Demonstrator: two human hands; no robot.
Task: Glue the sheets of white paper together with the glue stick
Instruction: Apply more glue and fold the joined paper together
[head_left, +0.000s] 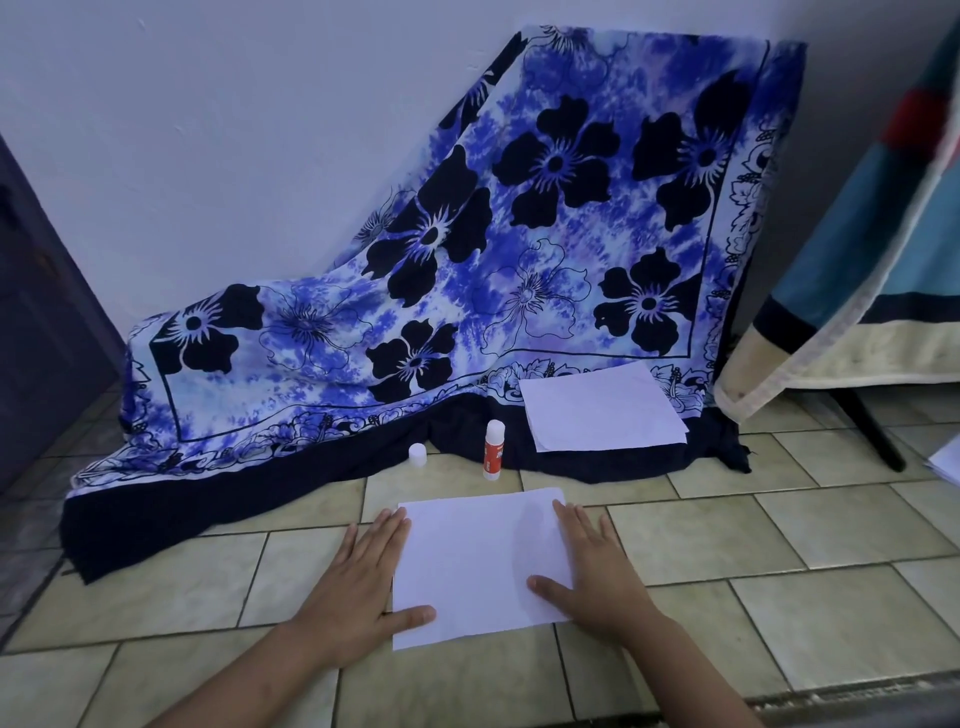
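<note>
A white paper sheet (475, 566) lies flat on the tiled floor in front of me. My left hand (358, 587) rests flat along its left edge, thumb on the paper. My right hand (592, 571) presses flat on its right side. Both hands hold nothing, fingers extended. Behind the sheet a glue stick (493, 450) stands upright with its cap off. Its white cap (417, 455) sits on the floor to the left. A stack of white paper (600, 407) lies further back on the dark hem of a cloth.
A blue floral cloth (519, 249) drapes from the wall onto the floor behind the glue stick. A covered piece of furniture (852, 291) with a dark leg (872, 431) stands at the right. Another paper corner (948, 465) shows at the far right edge.
</note>
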